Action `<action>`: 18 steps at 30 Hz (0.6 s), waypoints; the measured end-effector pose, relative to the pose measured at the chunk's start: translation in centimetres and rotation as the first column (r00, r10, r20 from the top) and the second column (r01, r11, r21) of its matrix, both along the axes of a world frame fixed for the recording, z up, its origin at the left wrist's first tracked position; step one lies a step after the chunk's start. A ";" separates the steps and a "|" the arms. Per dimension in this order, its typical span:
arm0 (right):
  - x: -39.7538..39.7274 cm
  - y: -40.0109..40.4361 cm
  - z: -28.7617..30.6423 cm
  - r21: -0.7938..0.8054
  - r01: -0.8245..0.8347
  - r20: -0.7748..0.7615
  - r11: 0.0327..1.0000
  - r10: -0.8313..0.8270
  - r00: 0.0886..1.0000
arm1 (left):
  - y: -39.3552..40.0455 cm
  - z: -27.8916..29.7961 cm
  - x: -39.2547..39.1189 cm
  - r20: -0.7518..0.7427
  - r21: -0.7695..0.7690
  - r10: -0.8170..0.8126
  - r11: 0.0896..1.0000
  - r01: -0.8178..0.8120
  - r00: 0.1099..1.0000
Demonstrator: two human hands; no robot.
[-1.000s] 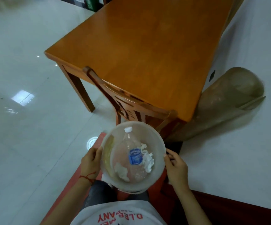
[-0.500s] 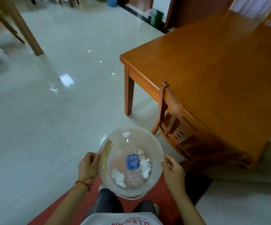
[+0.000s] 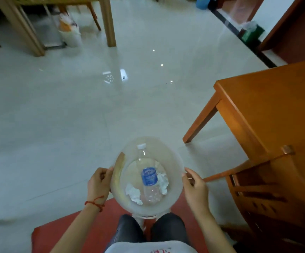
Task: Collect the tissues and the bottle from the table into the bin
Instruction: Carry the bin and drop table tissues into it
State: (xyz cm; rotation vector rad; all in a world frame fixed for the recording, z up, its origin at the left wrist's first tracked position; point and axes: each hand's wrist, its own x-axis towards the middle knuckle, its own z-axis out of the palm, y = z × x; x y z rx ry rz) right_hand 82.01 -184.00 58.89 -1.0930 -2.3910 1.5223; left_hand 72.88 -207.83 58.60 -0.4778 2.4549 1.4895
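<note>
I hold a translucent round bin (image 3: 173,157) in front of my legs, above the floor. My left hand (image 3: 99,181) grips its left rim and my right hand (image 3: 195,187) grips its right rim. Inside lies a clear plastic bottle (image 3: 149,177) with a white cap and a blue label, cap pointing away from me. Crumpled white tissues lie on both sides of it, one tissue (image 3: 133,194) at the lower left and another tissue (image 3: 163,181) at the right.
The orange wooden table (image 3: 268,106) and a wooden chair (image 3: 268,189) stand at the right. A red mat (image 3: 75,232) lies under my feet. Glossy tiled floor (image 3: 75,115) stretches ahead. Pale wooden furniture legs (image 3: 109,22) and a white bag (image 3: 69,31) are at the far left.
My view has swung left, away from the table, which slid to the right edge. Both hands keep the same grip on the bin, and its contents have not shifted.
</note>
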 end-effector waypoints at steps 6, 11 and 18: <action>-8.3 -0.2 -1.3 0.030 -0.121 0.023 0.992 0.121 0.992 | -1.4 -1.1 -4.6 0.042 -0.007 0.141 0.990 -0.140 0.989; -16.9 1.3 -2.0 -0.020 -0.194 -0.010 0.981 0.194 0.981 | -0.3 -1.6 -11.3 0.038 -0.007 0.203 0.979 -0.203 0.978; -28.1 4.5 -1.1 -0.030 -0.231 -0.050 0.972 0.230 0.972 | 2.5 -1.5 -21.7 0.010 -0.009 0.252 0.968 -0.252 0.968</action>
